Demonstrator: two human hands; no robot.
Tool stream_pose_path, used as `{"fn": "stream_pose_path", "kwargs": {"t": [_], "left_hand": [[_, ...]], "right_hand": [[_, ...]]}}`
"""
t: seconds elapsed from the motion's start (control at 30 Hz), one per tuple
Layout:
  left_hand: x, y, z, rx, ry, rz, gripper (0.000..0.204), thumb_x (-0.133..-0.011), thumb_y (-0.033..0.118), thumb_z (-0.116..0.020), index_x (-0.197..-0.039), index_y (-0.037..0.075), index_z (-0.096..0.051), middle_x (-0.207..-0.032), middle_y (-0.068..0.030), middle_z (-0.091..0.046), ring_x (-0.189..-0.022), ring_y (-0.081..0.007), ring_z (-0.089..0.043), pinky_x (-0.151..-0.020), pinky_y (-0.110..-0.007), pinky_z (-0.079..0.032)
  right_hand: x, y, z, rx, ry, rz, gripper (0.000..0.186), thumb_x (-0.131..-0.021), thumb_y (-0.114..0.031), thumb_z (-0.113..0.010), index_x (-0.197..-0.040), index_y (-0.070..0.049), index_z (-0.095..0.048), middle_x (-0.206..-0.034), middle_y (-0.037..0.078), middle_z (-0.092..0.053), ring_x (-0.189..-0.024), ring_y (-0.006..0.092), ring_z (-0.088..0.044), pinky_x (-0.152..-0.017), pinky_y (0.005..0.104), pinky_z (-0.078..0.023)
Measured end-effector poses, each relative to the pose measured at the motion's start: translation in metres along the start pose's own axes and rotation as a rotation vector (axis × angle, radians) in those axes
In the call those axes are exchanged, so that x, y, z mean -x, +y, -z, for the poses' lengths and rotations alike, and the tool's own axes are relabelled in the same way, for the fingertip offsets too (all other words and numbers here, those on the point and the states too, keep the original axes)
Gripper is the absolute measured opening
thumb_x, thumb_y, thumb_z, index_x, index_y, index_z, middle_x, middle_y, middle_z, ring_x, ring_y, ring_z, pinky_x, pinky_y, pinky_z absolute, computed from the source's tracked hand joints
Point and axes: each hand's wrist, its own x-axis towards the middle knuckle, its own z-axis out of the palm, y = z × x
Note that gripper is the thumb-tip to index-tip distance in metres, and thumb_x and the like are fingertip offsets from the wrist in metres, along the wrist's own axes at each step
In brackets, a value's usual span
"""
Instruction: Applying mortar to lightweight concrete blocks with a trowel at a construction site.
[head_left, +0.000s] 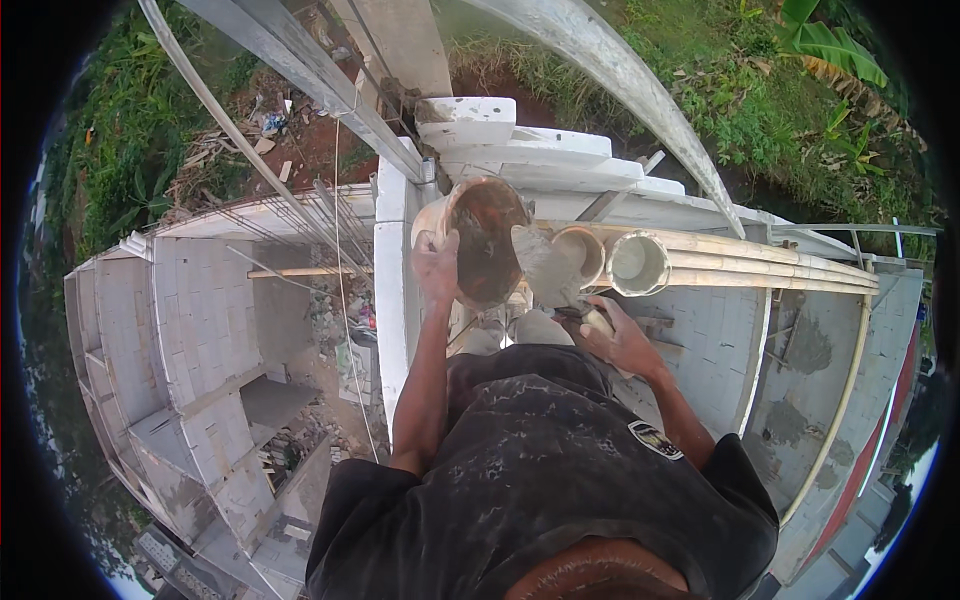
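In the head view my left hand (436, 268) grips the rim of a tilted, mortar-caked round bucket (485, 245), whose rust-brown inside shows some grey residue. My right hand (612, 332) is closed on the handle of a trowel (554, 270), its blade coated in grey mortar and held beside the bucket's opening. Just right of the blade stand two round, cement-stained containers, one tan (594, 258) and one pale with grey inside (636, 262), by bamboo poles (760, 273). I cannot make out exactly what the containers rest on.
A white block wall (390, 300) runs left of me, with stepped white ledges (560, 155) ahead. Metal beams (310, 70) and a curved grey pole (670, 120) cross overhead. A thin cord (345, 310) hangs at left. Below lie block-walled rooms (210, 360), rubble and greenery.
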Motion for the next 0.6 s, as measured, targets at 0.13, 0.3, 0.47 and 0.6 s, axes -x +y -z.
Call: {"fn": "stream_pose_path", "kwargs": {"t": [0.13,0.3,0.47,0.6], "left_hand": [[0.000,0.016,0.003,-0.326,0.095,-0.524,0.019,-0.081,0.011,-0.071,-0.087,0.000,-0.056,-0.077,0.0005,-0.052,-0.069,-0.0089,-0.045,-0.062,-0.028,-0.039],[-0.008,0.057,0.023,0.204,-0.220,-0.257,0.026,-0.083,-0.004,-0.057,-0.109,-0.004,-0.060,-0.125,-0.0088,-0.060,-0.099,-0.0124,-0.061,-0.075,-0.020,-0.049],[0.003,0.094,0.025,0.251,-0.311,-0.193,0.006,-0.082,-0.005,-0.056,-0.087,-0.003,-0.057,-0.136,-0.0120,-0.057,-0.107,-0.0141,-0.060,-0.089,-0.024,-0.045],[0.010,0.108,0.012,0.032,-0.297,-0.463,0.010,-0.080,-0.006,-0.055,-0.088,-0.002,-0.058,-0.129,-0.0117,-0.062,-0.105,-0.0151,-0.061,-0.089,-0.025,-0.045]], "right_hand": [[0.003,-0.053,0.014,-0.666,-0.244,-0.553,0.066,-0.092,-0.023,-0.062,-0.147,-0.001,-0.033,-0.129,0.021,-0.055,-0.105,0.0278,-0.063,-0.095,0.0402,-0.048],[-0.012,-0.049,-0.003,0.225,0.070,0.218,0.065,-0.085,-0.010,-0.059,-0.147,-0.009,-0.038,-0.117,0.022,-0.058,-0.082,0.0272,-0.069,-0.065,0.0384,-0.057],[-0.072,-0.092,-0.012,0.683,0.002,-0.044,0.066,-0.082,-0.007,-0.061,-0.145,-0.012,-0.041,-0.111,0.016,-0.059,-0.078,0.0304,-0.070,-0.062,0.0420,-0.056],[-0.094,-0.105,-0.038,0.696,0.069,-0.081,0.067,-0.081,-0.006,-0.060,-0.145,-0.015,-0.041,-0.108,0.015,-0.059,-0.071,0.0304,-0.070,-0.060,0.0435,-0.055]]}}
